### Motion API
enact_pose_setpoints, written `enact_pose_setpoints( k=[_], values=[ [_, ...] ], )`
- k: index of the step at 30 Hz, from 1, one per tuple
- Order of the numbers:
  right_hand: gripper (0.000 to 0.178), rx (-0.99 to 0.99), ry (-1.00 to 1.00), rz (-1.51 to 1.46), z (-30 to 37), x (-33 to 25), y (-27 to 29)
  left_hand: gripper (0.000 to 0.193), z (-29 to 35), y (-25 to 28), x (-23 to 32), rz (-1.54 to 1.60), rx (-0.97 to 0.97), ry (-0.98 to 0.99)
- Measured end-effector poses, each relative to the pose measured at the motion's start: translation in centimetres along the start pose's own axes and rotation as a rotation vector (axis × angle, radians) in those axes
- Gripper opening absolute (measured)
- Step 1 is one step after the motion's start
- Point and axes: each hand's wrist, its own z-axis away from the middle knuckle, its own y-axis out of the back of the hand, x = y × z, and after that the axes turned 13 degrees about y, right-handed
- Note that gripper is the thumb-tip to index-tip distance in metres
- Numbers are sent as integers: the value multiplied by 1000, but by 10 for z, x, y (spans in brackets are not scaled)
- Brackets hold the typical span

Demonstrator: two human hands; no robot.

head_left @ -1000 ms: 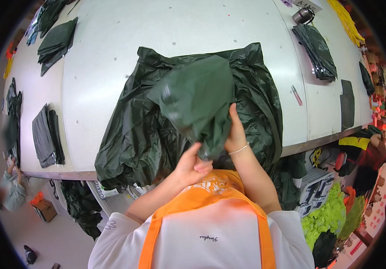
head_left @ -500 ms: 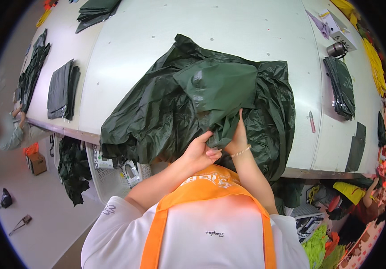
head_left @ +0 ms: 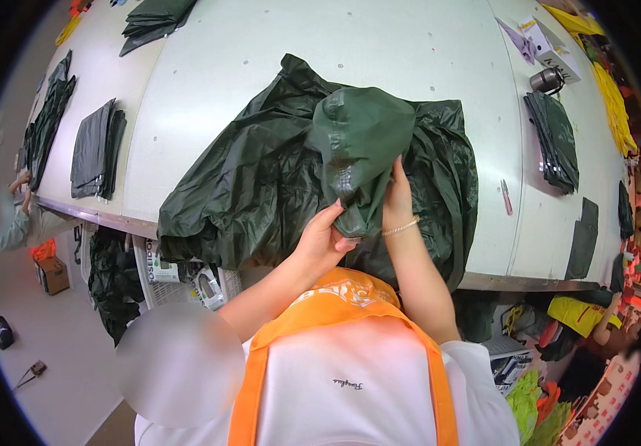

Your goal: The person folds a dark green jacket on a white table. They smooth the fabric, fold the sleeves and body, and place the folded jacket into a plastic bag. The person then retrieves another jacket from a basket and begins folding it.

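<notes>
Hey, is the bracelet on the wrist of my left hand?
No, the bracelet is on the wrist of your right hand.

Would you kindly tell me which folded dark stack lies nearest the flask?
The stack on the right, just below the flask; the other stacks lie far left.

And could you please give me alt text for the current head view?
The left hand pinches the hood-like part of a dark green garment on a white table, with the right hand against the same part. Folded dark green stacks lie to left and right.
</notes>
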Motion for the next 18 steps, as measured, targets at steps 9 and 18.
enact_pose_setpoints(
  k=[9,18],
  values=[
    [28,260,837,658,26,-66,-14,28,24,-34,4,-427,247,-1039],
    [49,256,604,2076,35,-90,123,25,-32,54,-14,-358,442,-181]
  ],
)
